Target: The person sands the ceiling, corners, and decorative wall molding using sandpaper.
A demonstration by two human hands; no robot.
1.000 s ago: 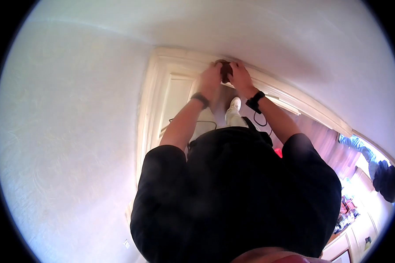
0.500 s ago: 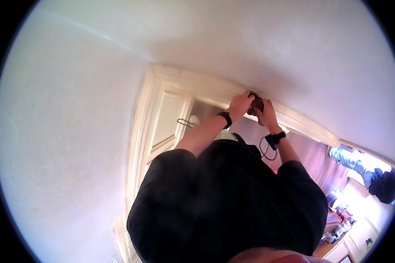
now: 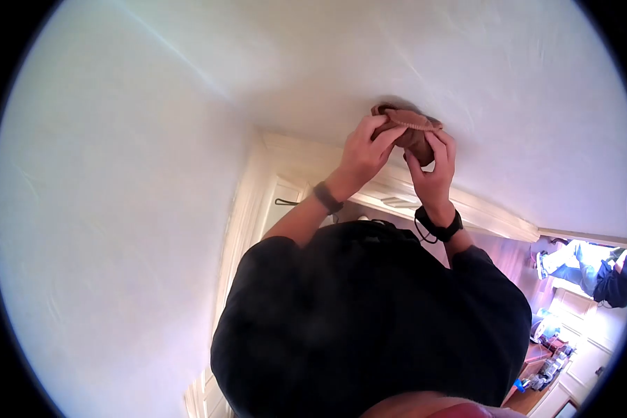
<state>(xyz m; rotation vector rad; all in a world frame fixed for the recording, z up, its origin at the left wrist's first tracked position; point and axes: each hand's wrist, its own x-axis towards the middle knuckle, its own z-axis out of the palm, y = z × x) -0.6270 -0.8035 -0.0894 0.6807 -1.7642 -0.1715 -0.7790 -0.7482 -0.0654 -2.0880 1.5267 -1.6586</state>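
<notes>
A brown cloth item [image 3: 418, 145] with a ribbed, stitched edge is held up in front of a pale plain surface; its exact kind is not clear. My left hand [image 3: 361, 155] pinches its left side, with fingers along the ribbed edge. On the other side my right hand [image 3: 436, 175] grips it between thumb and fingers. The cloth is bunched and looks open at the top left. A dark band [image 3: 327, 198] circles my left wrist. Around my right wrist is a black strapped device [image 3: 442, 227] with a thin cord loop.
Below my hands runs a cream door frame [image 3: 488, 212]. A black looped handle or hook [image 3: 285, 202] shows left of my forearm. At the right, another person [image 3: 609, 279] in dark top and jeans appears by a bright area. Bottles and small items [image 3: 550, 369] crowd a wooden surface.
Both hands have risen with the brown cloth, from the door frame to above it. The ribbed edge now shows more, and the cloth looks more spread. The other person's posture has shifted.
</notes>
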